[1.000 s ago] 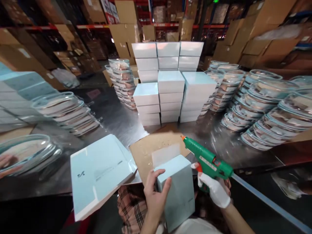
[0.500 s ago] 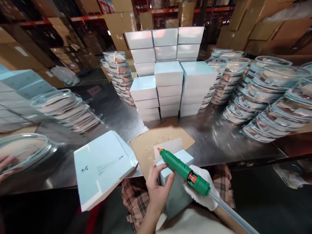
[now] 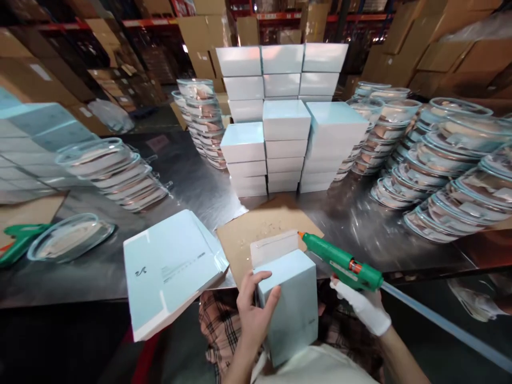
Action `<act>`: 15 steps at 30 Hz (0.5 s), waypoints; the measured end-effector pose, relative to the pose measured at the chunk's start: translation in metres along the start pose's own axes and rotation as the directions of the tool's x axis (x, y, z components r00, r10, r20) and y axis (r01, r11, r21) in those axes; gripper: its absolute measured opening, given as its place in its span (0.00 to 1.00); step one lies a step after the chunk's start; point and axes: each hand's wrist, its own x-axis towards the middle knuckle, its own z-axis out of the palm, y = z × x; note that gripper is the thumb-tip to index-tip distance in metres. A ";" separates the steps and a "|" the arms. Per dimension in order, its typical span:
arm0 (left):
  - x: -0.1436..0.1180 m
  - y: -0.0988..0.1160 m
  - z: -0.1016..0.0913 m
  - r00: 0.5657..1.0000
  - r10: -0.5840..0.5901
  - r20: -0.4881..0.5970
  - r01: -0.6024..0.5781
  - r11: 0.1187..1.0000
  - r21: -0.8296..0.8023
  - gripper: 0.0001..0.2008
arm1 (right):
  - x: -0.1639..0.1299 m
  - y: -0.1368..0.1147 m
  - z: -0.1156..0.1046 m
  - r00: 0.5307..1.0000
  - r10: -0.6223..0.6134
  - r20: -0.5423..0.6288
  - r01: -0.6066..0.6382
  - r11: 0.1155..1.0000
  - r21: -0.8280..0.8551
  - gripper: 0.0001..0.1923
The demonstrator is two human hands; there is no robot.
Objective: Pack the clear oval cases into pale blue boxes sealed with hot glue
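Observation:
My left hand [image 3: 256,309] grips a light blue box [image 3: 292,309] that stands upright in front of my body, thumb and fingers around its near left corner. A white flap [image 3: 276,248] stands up from the far edge of the box's top, bearing a thin line across it. In my white-gloved right hand [image 3: 362,304] is a green glue gun [image 3: 340,261], its orange nozzle pointing left, at the flap's right corner. A long clear glue stick [image 3: 444,322] trails from the gun's rear. Brown cardboard [image 3: 240,229] lies under the flap.
Flat blue cartons [image 3: 172,272] lie left. Stacked white boxes [image 3: 284,149] stand ahead, with piles of clear round containers [image 3: 460,170] on the right and more containers [image 3: 116,176] left. One container [image 3: 72,237] and another green glue gun [image 3: 20,240] sit far left on the metal table [image 3: 192,186].
The glue gun in my right hand has moved right along the flap, from its left end to its right corner. At far left, another person's hand has left view; a second glue gun now shows.

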 end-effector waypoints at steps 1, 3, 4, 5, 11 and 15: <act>0.001 -0.001 -0.001 1.000 -0.029 -0.004 0.029 0.999 -0.021 0.12 | 0.008 -0.006 -0.001 0.996 0.085 0.025 -0.086 0.993 0.078 0.17; 0.002 -0.002 -0.001 0.997 -0.080 -0.013 0.079 0.994 -0.080 0.14 | 0.028 -0.021 0.004 0.971 0.218 0.102 -0.236 0.947 0.217 0.20; 0.003 -0.002 -0.001 0.995 -0.097 -0.020 0.094 0.989 -0.115 0.15 | 0.039 -0.028 0.010 0.958 0.249 0.144 -0.280 0.922 0.268 0.21; 0.004 -0.002 -0.001 0.994 -0.106 -0.030 0.101 0.984 -0.149 0.16 | 0.052 -0.033 0.019 0.949 0.268 0.169 -0.309 0.900 0.308 0.21; 0.006 -0.001 -0.010 0.987 -0.130 -0.098 0.108 0.973 -0.204 0.20 | 0.106 -0.039 0.054 0.917 0.308 0.255 -0.353 0.923 0.155 0.23; 0.007 0.000 -0.018 0.985 -0.140 -0.102 0.116 0.970 -0.215 0.20 | 0.103 -0.049 0.033 0.974 0.179 0.138 -0.147 0.966 -0.212 0.19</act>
